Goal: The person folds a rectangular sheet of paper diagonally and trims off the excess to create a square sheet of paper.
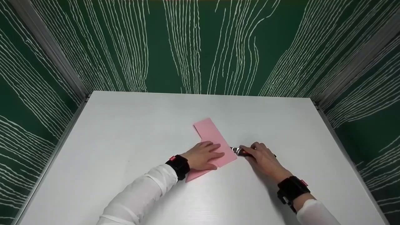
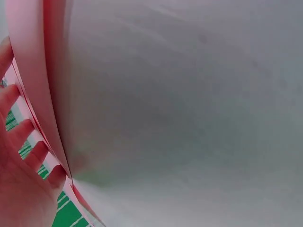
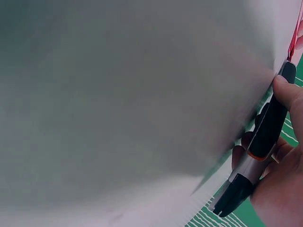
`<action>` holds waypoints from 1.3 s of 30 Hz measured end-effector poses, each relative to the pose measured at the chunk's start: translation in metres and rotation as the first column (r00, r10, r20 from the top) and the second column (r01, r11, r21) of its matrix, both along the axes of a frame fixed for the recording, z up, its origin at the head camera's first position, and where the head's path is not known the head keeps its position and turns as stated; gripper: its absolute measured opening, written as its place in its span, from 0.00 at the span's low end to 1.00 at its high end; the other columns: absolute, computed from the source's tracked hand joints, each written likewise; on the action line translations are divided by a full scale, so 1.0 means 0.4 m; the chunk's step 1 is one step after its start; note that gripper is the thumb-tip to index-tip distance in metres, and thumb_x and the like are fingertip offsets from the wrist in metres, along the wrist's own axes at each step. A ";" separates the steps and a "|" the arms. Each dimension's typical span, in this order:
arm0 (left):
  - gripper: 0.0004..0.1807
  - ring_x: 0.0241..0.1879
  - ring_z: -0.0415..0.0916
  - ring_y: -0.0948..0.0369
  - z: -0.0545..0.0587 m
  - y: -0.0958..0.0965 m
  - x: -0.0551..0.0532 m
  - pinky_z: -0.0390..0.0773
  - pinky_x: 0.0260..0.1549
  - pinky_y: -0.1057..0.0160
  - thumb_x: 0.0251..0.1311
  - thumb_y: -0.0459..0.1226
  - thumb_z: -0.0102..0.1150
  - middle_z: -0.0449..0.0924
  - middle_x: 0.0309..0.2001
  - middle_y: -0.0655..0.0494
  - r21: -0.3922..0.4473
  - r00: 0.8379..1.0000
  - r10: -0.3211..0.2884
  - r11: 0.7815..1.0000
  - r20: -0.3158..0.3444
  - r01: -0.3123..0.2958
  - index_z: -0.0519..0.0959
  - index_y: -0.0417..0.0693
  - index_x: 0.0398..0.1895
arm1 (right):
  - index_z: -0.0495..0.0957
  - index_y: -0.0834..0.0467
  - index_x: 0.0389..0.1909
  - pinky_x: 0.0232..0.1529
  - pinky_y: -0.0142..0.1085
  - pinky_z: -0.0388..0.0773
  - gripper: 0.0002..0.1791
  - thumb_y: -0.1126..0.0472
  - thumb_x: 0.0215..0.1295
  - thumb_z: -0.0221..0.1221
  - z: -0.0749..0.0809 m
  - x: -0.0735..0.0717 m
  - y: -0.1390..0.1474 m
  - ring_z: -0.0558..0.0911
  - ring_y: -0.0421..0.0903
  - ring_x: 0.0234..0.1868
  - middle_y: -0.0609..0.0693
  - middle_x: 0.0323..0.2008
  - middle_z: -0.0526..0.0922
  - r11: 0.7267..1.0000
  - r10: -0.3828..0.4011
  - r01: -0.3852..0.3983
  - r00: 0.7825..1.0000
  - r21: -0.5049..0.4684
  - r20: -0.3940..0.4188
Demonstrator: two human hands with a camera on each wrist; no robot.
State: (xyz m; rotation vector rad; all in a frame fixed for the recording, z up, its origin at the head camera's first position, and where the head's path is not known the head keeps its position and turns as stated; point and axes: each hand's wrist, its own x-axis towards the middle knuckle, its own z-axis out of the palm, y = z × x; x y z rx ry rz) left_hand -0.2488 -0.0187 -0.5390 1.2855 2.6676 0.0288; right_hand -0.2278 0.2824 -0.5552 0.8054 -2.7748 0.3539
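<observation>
Left hand (image 1: pixel 203 154) lies flat, fingers spread on the pink paper (image 1: pixel 210 132), looks like it's pinning the sheet so it can't slide on the table (image 1: pixel 125 140). Right hand (image 1: pixel 261 157) is curled round a cutter (image 1: pixel 239 151), tip right at the paper's right edge. Cutter runs roughly left-right, pointing left at the sheet. Paper sits mid-table, its long side angled away to the upper left
</observation>
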 end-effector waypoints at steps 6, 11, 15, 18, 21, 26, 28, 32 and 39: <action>0.34 0.78 0.51 0.51 -0.002 0.000 0.001 0.56 0.77 0.52 0.72 0.60 0.45 0.52 0.80 0.54 -0.006 1.000 -0.031 0.999 0.001 0.031 0.58 0.66 0.78 | 0.81 0.55 0.58 0.34 0.45 0.78 0.23 0.66 0.60 0.68 -0.003 -0.004 -0.006 0.77 0.55 0.39 0.58 0.38 0.78 1.000 -0.011 0.011 1.000 -0.006 0.005; 0.34 0.79 0.49 0.52 -0.003 -0.001 -0.002 0.54 0.77 0.53 0.72 0.60 0.43 0.51 0.80 0.55 -0.025 0.999 -0.038 0.999 -0.009 0.038 0.56 0.67 0.78 | 0.81 0.54 0.59 0.34 0.46 0.78 0.24 0.67 0.61 0.67 -0.006 -0.007 -0.012 0.77 0.56 0.39 0.58 0.38 0.78 1.000 -0.025 0.025 1.000 -0.012 0.000; 0.34 0.79 0.50 0.52 -0.002 -0.003 0.004 0.55 0.77 0.53 0.72 0.61 0.43 0.52 0.80 0.55 -0.024 0.998 -0.058 0.998 -0.022 0.057 0.56 0.67 0.78 | 0.81 0.54 0.60 0.34 0.46 0.79 0.24 0.67 0.61 0.67 -0.007 -0.007 -0.015 0.77 0.57 0.39 0.59 0.38 0.78 0.999 -0.029 0.029 1.000 -0.012 -0.001; 0.34 0.78 0.52 0.51 -0.003 -0.002 0.015 0.56 0.77 0.53 0.72 0.61 0.44 0.53 0.80 0.54 -0.007 0.996 -0.089 0.996 -0.030 0.089 0.58 0.66 0.78 | 0.81 0.53 0.59 0.33 0.45 0.78 0.25 0.68 0.60 0.67 -0.007 -0.007 -0.015 0.76 0.56 0.38 0.59 0.38 0.78 0.999 -0.030 0.030 1.000 -0.013 -0.009; 0.34 0.78 0.53 0.51 -0.004 0.001 0.028 0.57 0.76 0.54 0.72 0.61 0.44 0.54 0.79 0.54 -0.005 0.992 -0.116 0.993 -0.053 0.116 0.58 0.66 0.78 | 0.81 0.53 0.59 0.32 0.45 0.77 0.25 0.68 0.60 0.68 -0.008 -0.005 -0.015 0.76 0.55 0.36 0.59 0.37 0.77 0.999 -0.029 0.029 0.999 -0.022 -0.018; 0.34 0.78 0.53 0.52 -0.005 0.005 0.044 0.56 0.76 0.56 0.71 0.62 0.44 0.55 0.79 0.55 -0.028 0.986 -0.150 0.988 -0.074 0.149 0.58 0.67 0.77 | 0.80 0.55 0.59 0.33 0.47 0.78 0.25 0.67 0.60 0.68 -0.012 -0.003 -0.015 0.76 0.57 0.37 0.60 0.37 0.77 0.999 -0.025 0.024 1.000 -0.035 -0.019; 0.34 0.78 0.53 0.53 -0.005 0.007 0.045 0.57 0.76 0.56 0.71 0.62 0.44 0.55 0.79 0.56 -0.025 0.986 -0.154 0.988 -0.060 0.153 0.59 0.68 0.77 | 0.80 0.55 0.59 0.33 0.48 0.78 0.25 0.67 0.60 0.68 -0.013 -0.002 -0.015 0.76 0.57 0.37 0.60 0.37 0.77 0.999 -0.029 0.028 0.999 -0.033 -0.015; 0.32 0.77 0.55 0.54 -0.004 0.010 0.037 0.58 0.75 0.57 0.73 0.57 0.46 0.58 0.78 0.59 0.033 0.993 -0.118 0.993 0.008 0.117 0.60 0.64 0.77 | 0.80 0.54 0.60 0.34 0.49 0.78 0.24 0.66 0.61 0.68 -0.013 -0.001 -0.014 0.76 0.57 0.37 0.60 0.38 0.77 0.999 -0.041 0.041 0.999 -0.027 -0.003; 0.39 0.74 0.58 0.54 0.005 0.014 0.017 0.64 0.73 0.58 0.67 0.56 0.57 0.62 0.74 0.51 0.097 0.998 -0.020 0.995 0.052 0.015 0.61 0.53 0.77 | 0.80 0.54 0.59 0.34 0.48 0.78 0.24 0.66 0.61 0.67 -0.010 -0.003 -0.014 0.76 0.56 0.37 0.60 0.38 0.78 0.999 -0.037 0.037 0.999 -0.020 -0.001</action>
